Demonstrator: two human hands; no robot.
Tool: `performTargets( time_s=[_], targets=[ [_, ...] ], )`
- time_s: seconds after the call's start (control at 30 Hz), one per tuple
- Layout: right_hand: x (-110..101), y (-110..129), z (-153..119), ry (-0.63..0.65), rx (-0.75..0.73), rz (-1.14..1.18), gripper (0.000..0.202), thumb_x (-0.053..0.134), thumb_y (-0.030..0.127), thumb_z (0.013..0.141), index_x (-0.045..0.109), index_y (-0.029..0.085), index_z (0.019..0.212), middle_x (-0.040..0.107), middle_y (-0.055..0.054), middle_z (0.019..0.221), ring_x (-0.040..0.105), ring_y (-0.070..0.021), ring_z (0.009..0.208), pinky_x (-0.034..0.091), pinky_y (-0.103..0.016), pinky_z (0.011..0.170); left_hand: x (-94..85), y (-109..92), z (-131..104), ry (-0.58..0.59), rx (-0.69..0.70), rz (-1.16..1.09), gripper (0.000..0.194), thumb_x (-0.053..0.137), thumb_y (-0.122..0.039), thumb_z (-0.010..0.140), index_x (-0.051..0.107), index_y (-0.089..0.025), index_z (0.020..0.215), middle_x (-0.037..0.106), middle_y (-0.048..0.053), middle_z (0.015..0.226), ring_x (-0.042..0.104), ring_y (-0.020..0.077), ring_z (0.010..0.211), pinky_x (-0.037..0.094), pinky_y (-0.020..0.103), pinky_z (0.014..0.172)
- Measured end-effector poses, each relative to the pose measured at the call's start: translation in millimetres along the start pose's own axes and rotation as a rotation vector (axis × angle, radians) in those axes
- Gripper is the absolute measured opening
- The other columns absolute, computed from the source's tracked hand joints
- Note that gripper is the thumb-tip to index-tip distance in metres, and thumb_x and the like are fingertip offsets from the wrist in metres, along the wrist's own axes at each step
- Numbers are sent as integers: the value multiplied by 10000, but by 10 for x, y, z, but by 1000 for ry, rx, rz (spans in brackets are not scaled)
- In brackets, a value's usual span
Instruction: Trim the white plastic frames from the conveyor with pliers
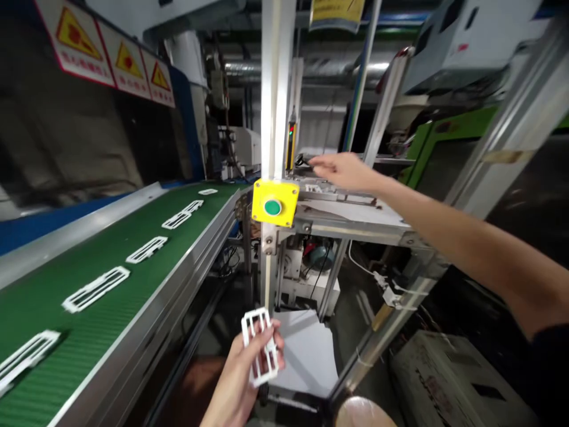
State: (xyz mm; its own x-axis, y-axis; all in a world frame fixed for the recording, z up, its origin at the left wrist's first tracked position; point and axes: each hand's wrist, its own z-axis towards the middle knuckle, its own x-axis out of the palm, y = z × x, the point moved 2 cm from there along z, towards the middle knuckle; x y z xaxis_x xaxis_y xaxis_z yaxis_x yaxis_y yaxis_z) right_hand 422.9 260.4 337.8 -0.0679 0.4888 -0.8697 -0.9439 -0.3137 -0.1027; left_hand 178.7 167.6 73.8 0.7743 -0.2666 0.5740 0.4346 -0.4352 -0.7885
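Observation:
In my left hand [237, 370], low in the middle of the view, is a white plastic frame [262, 375] with long slots, gripped between thumb and fingers. My right hand [344, 170] reaches far forward over the workstation frame, its fingers pinched together at a small black piece [302, 160]; what kind of piece this is cannot be made out. Beneath that hand, a white slotted part [313, 188] lies on the fixture. Similar white plastic frames [96, 289] lie in a row along the green conveyor belt [173, 267] to the left.
A yellow box with a green push button [272, 207] is fixed to the upright aluminium post [272, 89] ahead. White sheets [306, 350] lie on a low shelf. A slanted metal post [377, 332] and a carton [453, 379] stand at right. Warning signs [106, 53] hang upper left.

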Motion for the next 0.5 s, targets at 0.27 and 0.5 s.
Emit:
performTargets(
  time_s=[0.27,0.5],
  targets=[
    [-35,973,-836,-2,-300,271,291,424,302,911,672,150,923,683,8,755,633,-74,653,505,-205,598,222,-225,129,245,15,-98,327,523,-378,879,609,-91,1010,586,47,751,546,123,603,440,241,599],
    [154,1280,-1165,11,-610,100,271,452,275,916,603,94,1049,615,-113,1105,557,-190,1054,504,-316,844,647,-318,176,312,9,-152,397,460,-518,868,584,-146,807,553,4,598,475,102,451,371,199,407]
  ],
)
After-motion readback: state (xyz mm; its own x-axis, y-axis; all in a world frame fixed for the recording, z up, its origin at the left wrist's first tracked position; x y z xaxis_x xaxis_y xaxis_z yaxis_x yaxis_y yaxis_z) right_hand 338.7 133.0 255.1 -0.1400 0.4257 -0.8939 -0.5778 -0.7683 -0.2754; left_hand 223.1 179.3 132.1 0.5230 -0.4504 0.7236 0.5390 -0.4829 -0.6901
